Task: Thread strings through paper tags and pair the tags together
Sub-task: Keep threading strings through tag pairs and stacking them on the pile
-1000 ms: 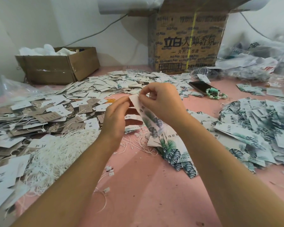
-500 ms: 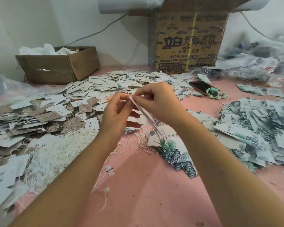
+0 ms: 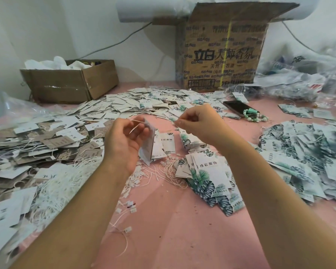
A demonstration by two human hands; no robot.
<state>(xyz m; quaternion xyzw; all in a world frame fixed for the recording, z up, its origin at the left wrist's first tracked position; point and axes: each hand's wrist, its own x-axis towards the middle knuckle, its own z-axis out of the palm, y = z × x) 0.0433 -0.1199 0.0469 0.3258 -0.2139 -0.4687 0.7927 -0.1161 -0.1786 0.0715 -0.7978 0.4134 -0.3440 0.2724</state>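
White string [image 3: 136,126] in right hand [image 3: 199,124] pinch; tags [image 3: 148,146] in left hand [image 3: 124,141] pinch; hands now apart

White tags [image 3: 148,144] are hanging near-vertical and blurred, being gripped at the top by the left hand [image 3: 124,144]. White string [image 3: 136,126] is looping above them, its thin end being pinched by the right hand [image 3: 199,121].
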